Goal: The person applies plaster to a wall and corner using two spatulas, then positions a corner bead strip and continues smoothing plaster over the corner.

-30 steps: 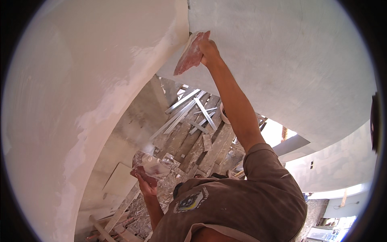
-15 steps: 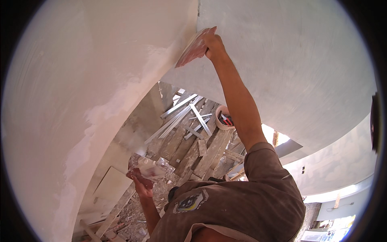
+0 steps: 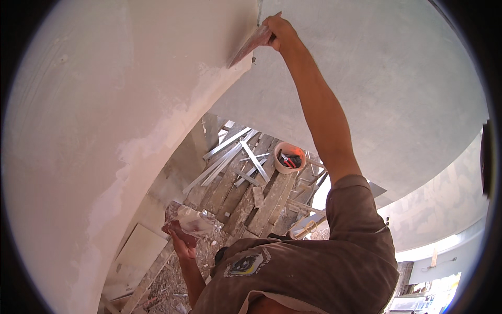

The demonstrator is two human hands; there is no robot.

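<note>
My right hand (image 3: 283,32) reaches high and is closed on a reddish-brown plaster spatula (image 3: 251,47). Its blade is laid against the white wall panel (image 3: 172,57), near the corner where the grey panel (image 3: 376,68) meets it. Low on the left, my left hand (image 3: 183,248) grips a second spatula (image 3: 181,233) with a reddish handle. Whitish filler (image 3: 191,216) lies over its broad face. A rough-edged pale strip of filler (image 3: 125,162) runs along the lower part of the white panel.
Below, several metal profiles (image 3: 230,157) lie crossed on wooden planks (image 3: 235,206). A pinkish bucket (image 3: 280,164) with red-handled pliers stands beside them. Rubble (image 3: 162,277) covers the floor near my left arm, and a pale board (image 3: 140,252) leans there.
My right hand has moved slightly up with its spatula, the blade now higher along the corner. The left hand holds its spatula in nearly the same place. The view has shifted a little.
</note>
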